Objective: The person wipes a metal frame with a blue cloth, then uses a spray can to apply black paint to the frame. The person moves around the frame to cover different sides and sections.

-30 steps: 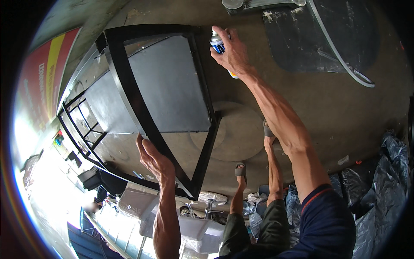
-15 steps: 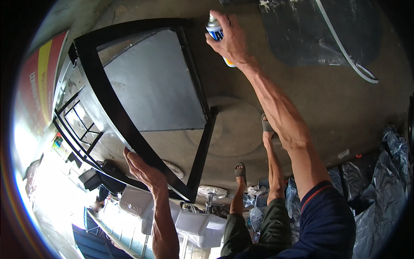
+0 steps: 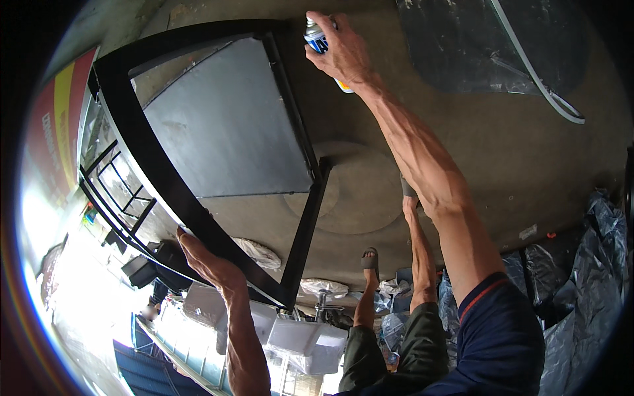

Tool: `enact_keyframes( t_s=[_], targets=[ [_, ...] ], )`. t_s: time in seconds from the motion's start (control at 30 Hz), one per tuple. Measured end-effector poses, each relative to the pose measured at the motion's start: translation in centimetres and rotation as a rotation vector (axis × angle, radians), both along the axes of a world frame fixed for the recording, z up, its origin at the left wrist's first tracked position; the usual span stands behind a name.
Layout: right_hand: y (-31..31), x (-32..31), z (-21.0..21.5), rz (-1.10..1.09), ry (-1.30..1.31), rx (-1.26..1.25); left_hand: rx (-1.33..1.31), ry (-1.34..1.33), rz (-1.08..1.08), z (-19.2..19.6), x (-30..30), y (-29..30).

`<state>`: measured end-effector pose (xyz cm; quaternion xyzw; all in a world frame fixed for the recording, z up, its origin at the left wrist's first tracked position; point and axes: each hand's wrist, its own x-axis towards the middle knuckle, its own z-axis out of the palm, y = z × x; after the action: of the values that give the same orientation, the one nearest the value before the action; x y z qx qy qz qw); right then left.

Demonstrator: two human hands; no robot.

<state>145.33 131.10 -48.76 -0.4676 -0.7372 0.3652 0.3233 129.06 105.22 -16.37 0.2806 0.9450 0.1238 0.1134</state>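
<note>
Much of what spreads below us is brown floor [image 3: 528, 178], with a faint ring-shaped mark near our feet. Largest upon it, to our left, is a black metal frame [image 3: 158, 171], tilted, with a long curved beam running toward our left forearm and meeting a second bar at a sharp corner. Through its opening we see a smooth grey panel [image 3: 224, 125]. At the upper right lies a dark sheet [image 3: 462, 53] with pale scuffs, and at the right edge we have crumpled plastic sheeting [image 3: 598, 264]. Beyond the beam, at far left, hangs a red and yellow banner [image 3: 46, 132], with a thinner black barred frame [image 3: 145, 214] just below it in our view. Near our left forearm are white box-shaped pieces [image 3: 300, 336] in clear wrap. A pale bent strip [image 3: 522, 56] crosses the dark sheet. We wear grey-brown sandals [image 3: 370, 261]

Our left hand [image 3: 211, 264] reaches up to the outer edge of the long beam, fingertips at its edge; we cannot tell whether it closes around the metal. Our right hand [image 3: 343, 49] is clamped around an aerosol can [image 3: 317, 43], index finger on its top. Smallest of all, the can leans with its nozzle end toward the upper left, near the tilted frame's far corner but apart from it
</note>
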Motion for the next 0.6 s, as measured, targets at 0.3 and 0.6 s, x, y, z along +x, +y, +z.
enact_keyframes(
  t_s=[0.3,0.6],
  targets=[
    [-8.0,5.9,0.5,0.016,-0.127,-0.309,0.108,-0.113,0.101,0.4,0.5,0.5],
    [-27.5,18.7,12.9,0.018,-0.138,-0.566,0.173,-0.068,0.068,1.2,1.7,1.8]
  ],
)
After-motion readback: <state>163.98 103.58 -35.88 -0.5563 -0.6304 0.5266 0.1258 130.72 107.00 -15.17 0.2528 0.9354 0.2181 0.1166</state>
